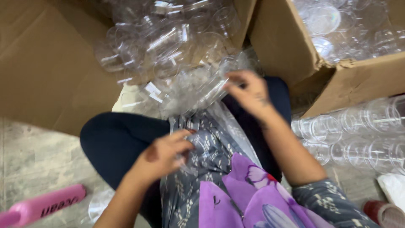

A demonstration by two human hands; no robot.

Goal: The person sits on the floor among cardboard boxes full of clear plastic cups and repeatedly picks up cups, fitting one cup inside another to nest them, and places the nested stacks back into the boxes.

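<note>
Your left hand [162,154] rests on your lap, fingers pinched on something small I can't make out, while your right hand [249,90] grips the clear cups [190,90] at the lap's far edge, below the box [50,71]. You seem mid-sorting; next, separate one cup cleanly from the cluster.

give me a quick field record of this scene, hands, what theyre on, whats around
setting: person seated on floor, clear plastic sheet across lap
left hand: pinching the sheet at the lap
right hand: reaching into clear plastic cups on the sheet
left box: cardboard, clear cups inside
right box: cardboard, clear cups inside
stacked cups: lying right
pink bottle: floor, lower left
</note>
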